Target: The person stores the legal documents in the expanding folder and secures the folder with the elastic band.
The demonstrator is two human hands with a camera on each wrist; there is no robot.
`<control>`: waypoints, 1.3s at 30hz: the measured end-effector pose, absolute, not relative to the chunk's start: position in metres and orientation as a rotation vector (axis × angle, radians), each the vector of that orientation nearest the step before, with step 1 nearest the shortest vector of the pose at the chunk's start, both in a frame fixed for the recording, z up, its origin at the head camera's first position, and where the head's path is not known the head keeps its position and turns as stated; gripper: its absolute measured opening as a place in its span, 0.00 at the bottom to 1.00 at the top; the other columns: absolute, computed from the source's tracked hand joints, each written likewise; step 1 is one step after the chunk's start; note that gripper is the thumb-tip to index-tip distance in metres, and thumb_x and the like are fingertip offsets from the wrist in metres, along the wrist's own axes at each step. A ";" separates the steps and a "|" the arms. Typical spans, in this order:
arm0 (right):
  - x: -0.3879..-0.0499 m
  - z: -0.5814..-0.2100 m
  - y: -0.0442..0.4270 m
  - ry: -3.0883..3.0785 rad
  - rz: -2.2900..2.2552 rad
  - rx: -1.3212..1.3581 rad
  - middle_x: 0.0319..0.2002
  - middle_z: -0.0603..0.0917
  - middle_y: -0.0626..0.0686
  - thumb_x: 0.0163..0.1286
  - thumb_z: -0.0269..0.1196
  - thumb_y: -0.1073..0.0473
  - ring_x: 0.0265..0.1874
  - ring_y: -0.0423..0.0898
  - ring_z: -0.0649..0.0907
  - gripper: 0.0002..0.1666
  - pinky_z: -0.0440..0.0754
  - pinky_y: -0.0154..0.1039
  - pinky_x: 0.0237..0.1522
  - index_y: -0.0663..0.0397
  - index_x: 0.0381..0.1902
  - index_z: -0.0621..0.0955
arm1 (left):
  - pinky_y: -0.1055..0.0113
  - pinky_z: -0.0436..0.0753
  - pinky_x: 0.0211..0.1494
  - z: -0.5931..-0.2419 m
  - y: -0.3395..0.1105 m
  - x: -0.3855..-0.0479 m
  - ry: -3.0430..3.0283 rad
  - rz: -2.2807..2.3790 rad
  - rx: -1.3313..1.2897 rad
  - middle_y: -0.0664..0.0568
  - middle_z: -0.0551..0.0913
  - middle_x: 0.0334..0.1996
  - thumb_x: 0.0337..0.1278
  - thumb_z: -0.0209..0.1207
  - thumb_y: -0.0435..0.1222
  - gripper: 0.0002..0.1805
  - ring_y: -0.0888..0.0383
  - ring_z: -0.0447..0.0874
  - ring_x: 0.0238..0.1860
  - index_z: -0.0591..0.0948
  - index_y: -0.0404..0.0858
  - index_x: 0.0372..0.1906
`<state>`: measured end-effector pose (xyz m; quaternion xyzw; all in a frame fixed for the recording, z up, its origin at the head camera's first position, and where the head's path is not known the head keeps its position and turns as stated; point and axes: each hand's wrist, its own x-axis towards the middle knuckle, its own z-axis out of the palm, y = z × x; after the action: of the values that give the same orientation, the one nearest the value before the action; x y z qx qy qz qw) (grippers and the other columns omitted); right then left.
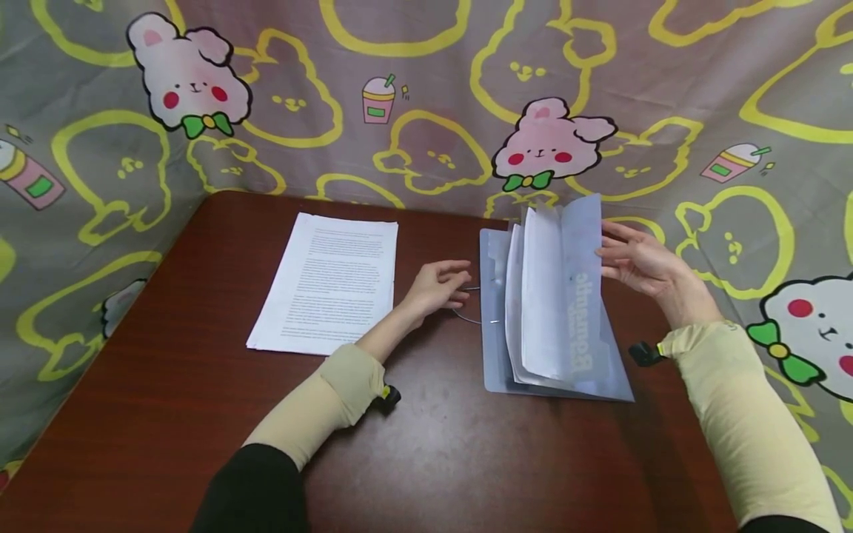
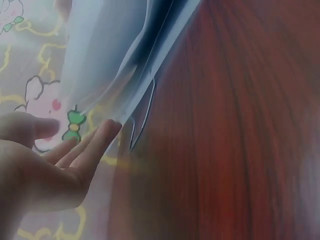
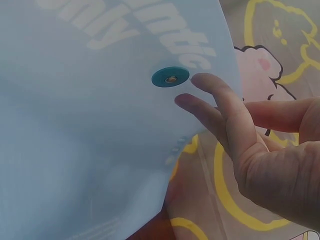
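Note:
A blue-grey plastic folder (image 1: 493, 363) stands partly open on the table, white sheets (image 1: 541, 296) inside it. Its raised front cover (image 1: 582, 222) carries pale lettering, and a round teal button (image 3: 170, 77) shows on the outer face in the right wrist view. My right hand (image 1: 643, 263) is at that cover's outer side, fingers extended against or very near it. Left of the folder my left hand (image 1: 436, 287) hovers with loosely bent fingers and holds nothing. A thin cord (image 2: 145, 117) loops from the folder's edge close to its fingertips.
A stack of printed paper (image 1: 333, 281) lies on the left of the dark brown wooden table (image 1: 426, 459), beside the left hand. A cartoon-patterned cloth (image 1: 440, 89) hangs behind the table and along its sides.

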<state>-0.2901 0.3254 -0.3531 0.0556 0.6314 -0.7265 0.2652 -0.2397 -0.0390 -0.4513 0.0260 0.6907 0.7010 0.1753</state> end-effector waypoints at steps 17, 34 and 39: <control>-0.291 -0.355 0.329 1.680 -1.980 0.133 0.92 0.30 0.54 0.86 0.48 0.73 0.48 0.36 0.91 0.53 0.92 0.36 0.46 0.40 0.92 0.34 | 0.25 0.49 0.88 -0.471 -0.171 -0.257 2.711 1.460 0.073 0.41 0.45 0.92 0.71 0.38 0.81 0.54 0.33 0.44 0.91 0.50 0.57 0.92; -0.291 -0.359 0.329 1.661 -1.982 0.150 0.92 0.29 0.52 0.87 0.48 0.72 0.49 0.36 0.91 0.53 0.92 0.37 0.46 0.39 0.92 0.33 | 0.21 0.35 0.86 -0.462 -0.267 -0.238 2.798 1.177 -0.218 0.24 0.29 0.88 0.66 0.45 0.81 0.69 0.24 0.26 0.89 0.35 0.39 0.91; -0.291 -0.359 0.329 1.637 -1.994 0.137 0.91 0.28 0.54 0.87 0.48 0.73 0.47 0.38 0.92 0.53 0.93 0.37 0.45 0.40 0.91 0.32 | 0.29 0.39 0.90 -0.453 -0.274 -0.227 2.620 1.355 -0.271 0.33 0.25 0.89 0.72 0.51 0.74 0.69 0.32 0.25 0.91 0.25 0.39 0.89</control>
<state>-0.2909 0.3288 -0.3590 0.0510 0.6092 -0.7420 0.2751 -0.2268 -0.2743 -0.4529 -0.0912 0.8809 0.4556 0.0898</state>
